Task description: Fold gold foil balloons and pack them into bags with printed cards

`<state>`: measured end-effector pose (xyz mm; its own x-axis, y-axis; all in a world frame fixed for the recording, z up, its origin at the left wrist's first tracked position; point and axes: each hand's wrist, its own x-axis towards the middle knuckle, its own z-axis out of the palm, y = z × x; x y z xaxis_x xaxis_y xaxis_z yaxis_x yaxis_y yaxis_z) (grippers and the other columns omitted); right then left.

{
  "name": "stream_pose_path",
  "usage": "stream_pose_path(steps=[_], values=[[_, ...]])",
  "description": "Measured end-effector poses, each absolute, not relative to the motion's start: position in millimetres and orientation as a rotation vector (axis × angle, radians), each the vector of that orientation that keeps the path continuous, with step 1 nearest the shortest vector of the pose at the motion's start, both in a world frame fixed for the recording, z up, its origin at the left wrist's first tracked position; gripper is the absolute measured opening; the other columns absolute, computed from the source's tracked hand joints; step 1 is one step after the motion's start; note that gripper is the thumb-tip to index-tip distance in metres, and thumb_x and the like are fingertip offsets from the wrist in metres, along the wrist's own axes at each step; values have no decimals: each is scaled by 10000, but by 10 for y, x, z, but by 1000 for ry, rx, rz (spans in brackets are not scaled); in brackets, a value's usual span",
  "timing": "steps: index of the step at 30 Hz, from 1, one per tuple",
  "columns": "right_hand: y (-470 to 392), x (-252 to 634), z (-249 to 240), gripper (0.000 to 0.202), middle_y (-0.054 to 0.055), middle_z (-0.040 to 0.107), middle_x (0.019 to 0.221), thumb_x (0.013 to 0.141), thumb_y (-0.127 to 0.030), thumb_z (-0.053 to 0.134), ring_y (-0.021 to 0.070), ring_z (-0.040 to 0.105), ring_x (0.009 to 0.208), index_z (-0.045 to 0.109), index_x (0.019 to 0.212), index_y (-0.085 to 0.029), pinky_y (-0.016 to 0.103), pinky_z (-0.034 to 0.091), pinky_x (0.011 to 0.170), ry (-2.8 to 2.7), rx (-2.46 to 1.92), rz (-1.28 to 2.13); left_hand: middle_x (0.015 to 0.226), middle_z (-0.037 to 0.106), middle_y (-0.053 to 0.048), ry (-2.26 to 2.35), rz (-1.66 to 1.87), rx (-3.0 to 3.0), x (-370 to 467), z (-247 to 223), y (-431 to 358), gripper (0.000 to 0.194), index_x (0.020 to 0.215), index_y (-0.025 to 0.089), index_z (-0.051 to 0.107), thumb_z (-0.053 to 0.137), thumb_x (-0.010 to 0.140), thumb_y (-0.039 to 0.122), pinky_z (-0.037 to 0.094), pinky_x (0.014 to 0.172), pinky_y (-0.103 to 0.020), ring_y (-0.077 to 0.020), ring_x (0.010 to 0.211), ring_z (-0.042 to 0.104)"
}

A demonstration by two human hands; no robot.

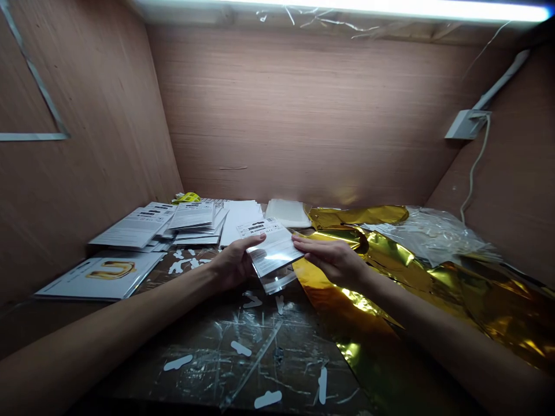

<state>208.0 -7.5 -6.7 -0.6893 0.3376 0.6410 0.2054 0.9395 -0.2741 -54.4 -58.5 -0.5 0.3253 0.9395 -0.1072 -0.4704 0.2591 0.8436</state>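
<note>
Over the middle of the table I hold a flat clear plastic packet (274, 253) with a white printed card inside. Its printed side faces up, and a clear flap of the bag sticks out at the near end. My left hand (234, 264) grips the left edge, thumb on top and fingers underneath. At the right edge, my right hand (332, 259) is closed on the packet with its fingers together. Gold foil sheets (329, 294) lie under and beside my right hand. Behind the packet sits a stack of white cards (241, 215).
Stacked card packets (134, 226) stand on the left, with a packet showing a gold letter balloon (104, 274) in front. Clear bags (437, 234) lie at the back right. Small white cutouts (241, 348) are scattered on the dark tabletop (208, 329). Wooden walls (303, 115) enclose the table.
</note>
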Motion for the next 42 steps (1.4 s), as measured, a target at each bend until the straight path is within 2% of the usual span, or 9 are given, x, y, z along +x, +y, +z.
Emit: stream_pose_path(steps=[5,8,13,18,22,25,28,36,42], values=[[-52,2084,-112,514,61,562,1450,969,-79,487,236,552,1342,557,1449,-249,444,502,1119,-2423,-416,112,1240,696,-242,617,1064,882,-537,-10,-598,369,1279,21,624,591,951,187,584,945,-407,-281,1023,734],[-93,2071,-120,426,97,613,1390,946,-105,531,240,599,1293,652,1346,-189,423,530,1091,-2394,-426,44,1254,698,-216,592,1037,936,-530,-39,-602,351,1278,43,636,609,933,105,575,945,-337,-230,1009,735],[-102,2062,-171,372,103,696,1268,884,-101,560,246,674,1191,734,1205,-174,422,577,1027,-2321,-490,-45,1268,694,-203,609,948,923,-521,-68,-607,298,1230,71,676,623,938,106,553,986,-334,-246,1119,704],[-65,2067,-197,331,60,744,1196,848,-104,603,251,713,1121,765,1113,-220,446,582,997,-2284,-565,-96,1115,746,-210,756,861,966,-557,-127,-564,249,1104,64,734,741,859,107,582,902,-300,-228,971,751],[-212,1964,-121,214,68,758,1121,897,-160,638,279,669,1078,761,1060,-223,500,535,966,-2326,-523,-263,1021,770,-173,811,853,1024,-546,-169,-558,168,970,80,773,798,809,117,599,841,-270,-206,901,750],[-368,1826,-109,172,59,747,957,949,-187,620,224,628,885,747,1055,-234,399,532,815,-2431,-423,-174,884,762,-140,754,829,1054,-494,-173,-593,132,848,85,768,805,826,210,598,841,-269,-187,837,736],[-454,1711,-162,133,67,724,929,980,-212,604,198,615,846,735,1001,-219,339,514,763,-2457,-391,-18,795,725,-103,696,839,1054,-429,-170,-630,192,768,84,738,841,787,244,597,821,-254,-164,769,710],[-429,1673,-221,206,66,679,870,1024,-216,511,184,570,780,678,908,-187,313,463,724,-2512,-390,-86,790,712,-101,709,910,975,-360,-204,-643,52,824,78,715,755,828,112,618,825,-299,-177,753,716],[-418,1644,-298,198,86,662,894,1012,-171,452,212,538,808,629,922,-167,359,425,755,-2600,-411,-320,729,705,-105,752,937,939,-335,-183,-661,104,750,70,685,692,851,48,636,793,-312,-178,690,716]])
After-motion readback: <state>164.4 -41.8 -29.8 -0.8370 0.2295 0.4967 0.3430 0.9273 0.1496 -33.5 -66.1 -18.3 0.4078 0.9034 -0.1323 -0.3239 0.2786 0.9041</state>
